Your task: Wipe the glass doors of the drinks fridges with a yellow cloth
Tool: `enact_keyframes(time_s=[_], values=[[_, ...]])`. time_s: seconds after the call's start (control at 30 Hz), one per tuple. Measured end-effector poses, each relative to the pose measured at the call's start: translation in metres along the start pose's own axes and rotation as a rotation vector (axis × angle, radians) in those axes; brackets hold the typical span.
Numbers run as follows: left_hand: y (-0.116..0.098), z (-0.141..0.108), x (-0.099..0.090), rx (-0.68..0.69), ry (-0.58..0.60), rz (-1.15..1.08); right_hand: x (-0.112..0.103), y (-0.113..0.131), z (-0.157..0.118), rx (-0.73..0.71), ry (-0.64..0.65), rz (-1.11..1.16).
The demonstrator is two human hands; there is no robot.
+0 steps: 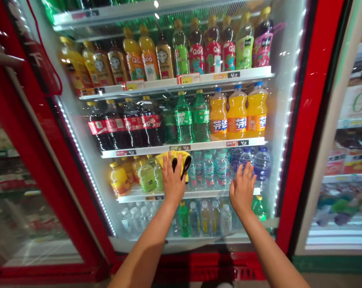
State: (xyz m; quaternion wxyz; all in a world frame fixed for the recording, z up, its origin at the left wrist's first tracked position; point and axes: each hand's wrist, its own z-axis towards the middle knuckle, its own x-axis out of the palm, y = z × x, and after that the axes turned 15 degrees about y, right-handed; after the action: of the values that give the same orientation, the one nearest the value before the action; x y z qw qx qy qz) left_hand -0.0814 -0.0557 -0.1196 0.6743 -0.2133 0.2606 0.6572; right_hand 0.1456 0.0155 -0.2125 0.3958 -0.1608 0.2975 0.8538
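My left hand [173, 182] lies on a yellow cloth [185, 158] with black edging, its fingers spread over the cloth. The cloth overlaps the view of the third shelf's front edge and the small green bottles [146, 176]. To the right, my right hand [243, 190] is raised with its fingers apart and holds nothing. It appears in front of the blue bottles [261, 164]. Whether either hand touches a glass pane is hard to tell.
A red-framed cooler [311, 120] holds rows of drinks: cola bottles [133, 122], green bottles [183, 118] and orange bottles [237, 114]. Shelf edges [181, 148] carry price tags. Other coolers stand at both sides.
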Motion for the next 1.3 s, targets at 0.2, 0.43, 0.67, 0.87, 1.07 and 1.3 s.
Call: enact_keyframes(time_s=[0.2,0.43,0.67,0.87,1.07,1.3], values=[[-0.003,-0.014,0.004,0.431,0.286,0.076,0.005,0.034,0.009,0.059,-0.037,0.029],[0.018,0.034,-0.032,0.131,0.021,0.032,0.003,0.050,0.012,0.079,-0.030,0.067],[0.040,-0.037,0.001,0.297,0.180,0.110,0.014,0.079,0.013,0.103,-0.035,0.100],[0.063,0.011,-0.031,0.113,-0.011,0.047,0.020,0.078,0.014,0.127,-0.016,0.047],[0.082,-0.053,-0.006,0.026,-0.015,0.052,0.019,0.093,0.013,0.199,0.025,0.041],[0.102,-0.022,-0.036,0.211,0.125,0.039,0.030,0.170,0.011,0.112,0.062,0.007]])
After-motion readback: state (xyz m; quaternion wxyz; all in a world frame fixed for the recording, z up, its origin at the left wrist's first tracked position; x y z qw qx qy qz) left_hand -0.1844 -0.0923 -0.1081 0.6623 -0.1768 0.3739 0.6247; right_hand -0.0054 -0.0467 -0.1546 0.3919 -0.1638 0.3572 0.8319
